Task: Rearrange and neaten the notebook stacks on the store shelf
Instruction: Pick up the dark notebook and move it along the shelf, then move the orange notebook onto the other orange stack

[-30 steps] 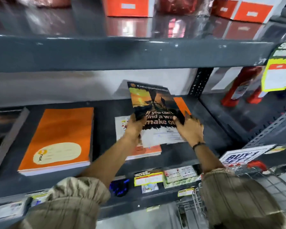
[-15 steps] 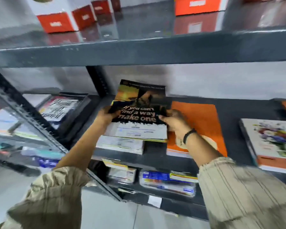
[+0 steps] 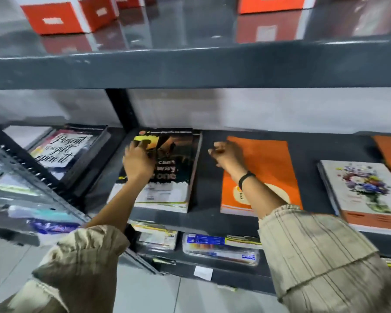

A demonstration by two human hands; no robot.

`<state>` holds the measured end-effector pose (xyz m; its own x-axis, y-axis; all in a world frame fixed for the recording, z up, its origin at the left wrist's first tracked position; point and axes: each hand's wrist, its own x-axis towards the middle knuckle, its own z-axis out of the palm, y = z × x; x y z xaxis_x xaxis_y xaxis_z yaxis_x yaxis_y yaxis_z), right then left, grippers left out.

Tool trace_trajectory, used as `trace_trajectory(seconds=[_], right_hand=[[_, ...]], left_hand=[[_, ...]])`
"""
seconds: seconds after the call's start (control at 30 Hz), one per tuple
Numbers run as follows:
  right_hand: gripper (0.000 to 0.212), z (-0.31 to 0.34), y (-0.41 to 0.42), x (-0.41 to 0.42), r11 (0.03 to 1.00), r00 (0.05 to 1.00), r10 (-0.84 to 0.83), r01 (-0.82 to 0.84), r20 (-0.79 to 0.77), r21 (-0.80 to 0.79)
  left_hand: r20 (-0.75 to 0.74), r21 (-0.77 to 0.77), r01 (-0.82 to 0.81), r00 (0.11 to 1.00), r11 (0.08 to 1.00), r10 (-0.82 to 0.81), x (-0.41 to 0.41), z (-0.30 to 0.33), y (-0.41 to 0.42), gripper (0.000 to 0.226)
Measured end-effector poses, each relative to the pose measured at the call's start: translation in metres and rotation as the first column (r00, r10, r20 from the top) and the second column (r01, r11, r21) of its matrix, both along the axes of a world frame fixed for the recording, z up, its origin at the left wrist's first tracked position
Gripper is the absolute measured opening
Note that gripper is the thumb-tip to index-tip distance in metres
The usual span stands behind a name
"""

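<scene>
A stack of dark notebooks (image 3: 174,168) with a sunset cover and white lettering lies flat on the grey middle shelf (image 3: 208,199). My left hand (image 3: 138,161) rests flat on the top cover, fingers spread toward its far left corner. My right hand (image 3: 228,154) hovers just right of the stack, fingers loosely curled and holding nothing, above the near corner of an orange notebook stack (image 3: 266,168). A black band circles my right wrist.
A lettered-cover notebook stack (image 3: 63,152) lies left of a black upright post (image 3: 120,107). A floral notebook stack (image 3: 366,190) sits at the right. Orange boxes (image 3: 61,16) stand on the upper shelf. Pen packs (image 3: 219,247) fill the lower shelf.
The dark notebooks, held tilted up in both hands before, now lie flat on the shelf stack. My right hand has let go and moved right; the left hand presses the cover.
</scene>
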<state>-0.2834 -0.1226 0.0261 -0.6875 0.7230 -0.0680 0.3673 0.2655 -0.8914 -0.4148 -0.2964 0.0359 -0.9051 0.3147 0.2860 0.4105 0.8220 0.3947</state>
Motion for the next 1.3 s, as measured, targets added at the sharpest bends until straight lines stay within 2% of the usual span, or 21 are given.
trace_trajectory(seconds=[0.1,0.13,0.27,0.37,0.4,0.5,0.57,0.67,0.7,0.8,0.83,0.93,1.0,1.07,1.17,1.23,1.3], right_hand=[[0.022,0.012,0.055,0.055,0.969,0.983,-0.180,0.184,-0.038,0.163],[0.021,0.017,0.093,0.107,0.938,0.958,-0.288,0.285,-0.017,0.197],[0.026,0.016,0.165,0.200,0.888,0.911,-0.400,0.359,0.099,0.288],[0.029,0.008,0.228,0.302,0.836,0.841,-0.498,0.401,0.213,0.374],[0.030,0.005,0.250,0.341,0.815,0.793,-0.543,0.417,0.277,0.403],[0.037,-0.008,0.287,0.408,0.807,0.685,-0.586,0.443,0.432,0.391],[0.037,-0.016,0.302,0.433,0.837,0.694,-0.546,0.427,0.469,0.343],[0.035,-0.027,0.311,0.445,0.880,0.754,-0.469,0.359,0.459,0.310],[0.034,-0.031,0.312,0.446,0.876,0.757,-0.474,0.353,0.450,0.328],[0.033,-0.040,0.314,0.448,0.851,0.741,-0.514,0.378,0.433,0.364],[0.035,-0.042,0.315,0.450,0.854,0.746,-0.510,0.380,0.429,0.354],[0.034,-0.043,0.316,0.453,0.869,0.755,-0.490,0.384,0.436,0.312],[0.037,-0.042,0.317,0.454,0.861,0.754,-0.506,0.417,0.418,0.290],[0.039,-0.040,0.316,0.456,0.856,0.762,-0.517,0.447,0.390,0.261],[0.041,-0.032,0.311,0.457,0.845,0.749,-0.534,0.483,0.393,0.229],[0.044,-0.026,0.300,0.451,0.796,0.671,-0.606,0.518,0.427,0.314],[0.044,-0.015,0.283,0.438,0.716,0.616,-0.696,0.553,0.368,0.426]], left_hand=[[0.023,0.131,0.208,0.977,0.969,-0.213,0.046,0.009,0.070,0.030],[0.032,0.203,0.313,0.945,0.928,-0.325,0.087,0.008,0.121,0.029],[0.065,0.432,0.431,0.861,0.792,-0.504,0.180,0.008,0.197,0.023],[0.195,0.448,0.530,0.728,0.720,-0.658,0.273,0.003,0.269,0.039],[0.241,0.470,0.535,0.687,0.702,-0.685,0.309,0.000,0.297,0.038],[0.453,0.531,0.478,0.538,0.700,-0.711,0.376,-0.011,0.350,0.027],[0.597,0.537,0.406,0.436,0.739,-0.673,0.403,-0.018,0.370,0.037],[0.651,0.545,0.319,0.423,0.776,-0.630,0.417,-0.023,0.386,0.057],[0.675,0.527,0.301,0.420,0.795,-0.607,0.421,-0.020,0.389,0.054],[0.717,0.488,0.219,0.452,0.845,-0.531,0.425,-0.012,0.400,0.020],[0.740,0.469,0.198,0.443,0.861,-0.506,0.428,-0.008,0.403,0.016],[0.788,0.422,0.192,0.406,0.886,-0.463,0.431,-0.005,0.408,0.025],[0.786,0.405,0.164,0.440,0.900,-0.434,0.430,-0.006,0.409,0.026],[0.783,0.451,0.126,0.420,0.884,-0.459,0.429,-0.007,0.413,0.026],[0.785,0.562,0.065,0.272,0.825,-0.556,0.436,-0.004,0.413,0.031],[0.752,0.603,0.081,0.273,0.793,-0.600,0.433,-0.005,0.404,0.030],[0.706,0.650,0.073,0.310,0.757,-0.636,0.421,-0.003,0.386,0.019]])
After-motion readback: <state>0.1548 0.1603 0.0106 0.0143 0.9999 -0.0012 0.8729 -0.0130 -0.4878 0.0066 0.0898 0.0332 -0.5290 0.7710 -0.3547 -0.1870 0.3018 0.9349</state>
